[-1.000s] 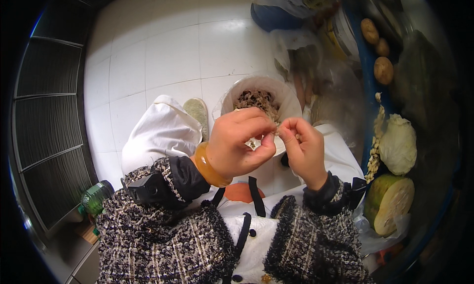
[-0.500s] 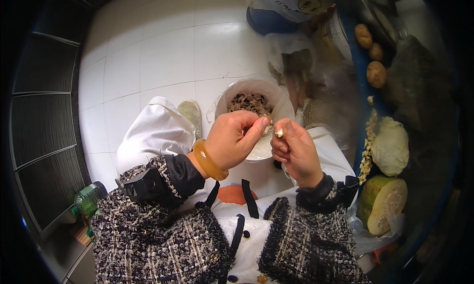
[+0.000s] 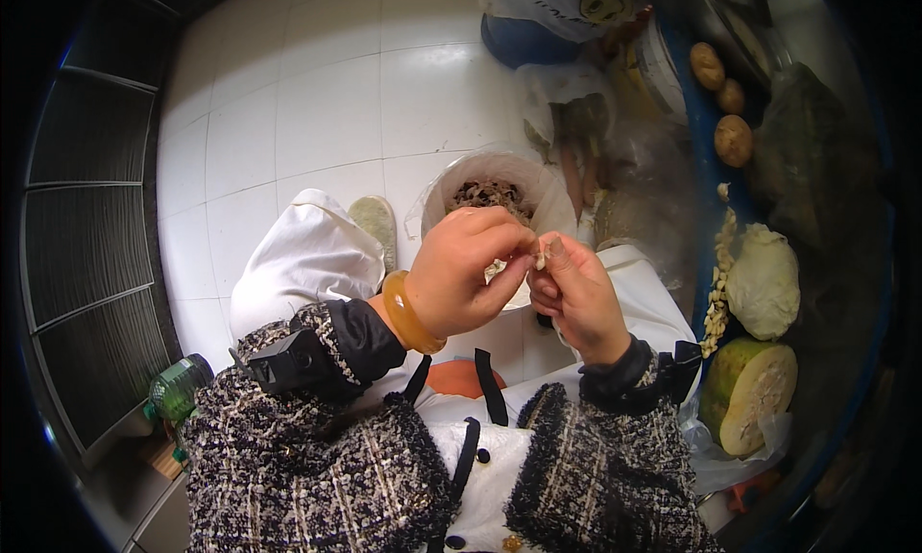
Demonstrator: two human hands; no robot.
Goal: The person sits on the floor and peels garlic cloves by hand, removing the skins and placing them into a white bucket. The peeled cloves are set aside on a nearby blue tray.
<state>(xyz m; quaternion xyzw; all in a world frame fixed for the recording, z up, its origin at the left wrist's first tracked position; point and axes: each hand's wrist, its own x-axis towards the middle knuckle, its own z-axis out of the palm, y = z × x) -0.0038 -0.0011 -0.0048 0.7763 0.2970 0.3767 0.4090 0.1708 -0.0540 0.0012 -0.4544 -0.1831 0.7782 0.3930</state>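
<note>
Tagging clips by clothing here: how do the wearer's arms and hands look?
Both sleeves are black-and-white tweed with plain black cuffs. The left hand is ungloved, with an amber bangle; its sleeve carries a boxy black device. The right hand is ungloved, without a bangle.

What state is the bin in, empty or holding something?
Not empty: brown scraps show inside the pale bin. How full, I cannot tell; the left hand hides part of it.

- Bin liner [image 3: 549, 190]: thin, translucent plastic, wrinkled.
- Bracelet [image 3: 411, 315]: smooth, glossy.
- Jacket sleeves [image 3: 317, 447]: rough, matt woven cloth.
- Floor tiles [image 3: 327, 101]: smooth, faint gloss.
- Bottle [image 3: 181, 388], near left: transparent plastic, shiny.
- Cloves [image 3: 715, 308], right: smooth-looking.
</note>
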